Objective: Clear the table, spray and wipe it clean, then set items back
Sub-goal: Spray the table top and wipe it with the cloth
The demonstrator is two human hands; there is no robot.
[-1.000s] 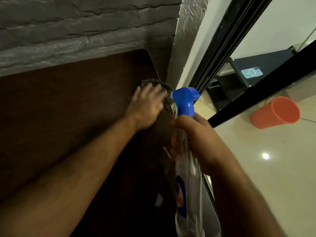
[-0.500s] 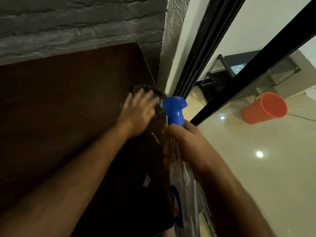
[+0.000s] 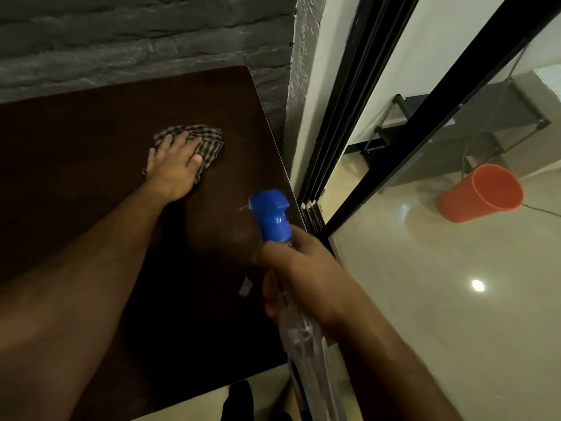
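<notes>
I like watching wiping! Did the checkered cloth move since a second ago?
Yes. The cloth under the left hand slid left, away from the table's right edge.

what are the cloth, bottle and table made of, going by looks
The cloth looks like woven fabric, soft and matte: check pattern, crumpled folds. The bottle seems clear glossy plastic, see-through, with an opaque blue plastic spray head. The table is dark brown wood or wood-look laminate, low sheen; I cannot tell which.
</notes>
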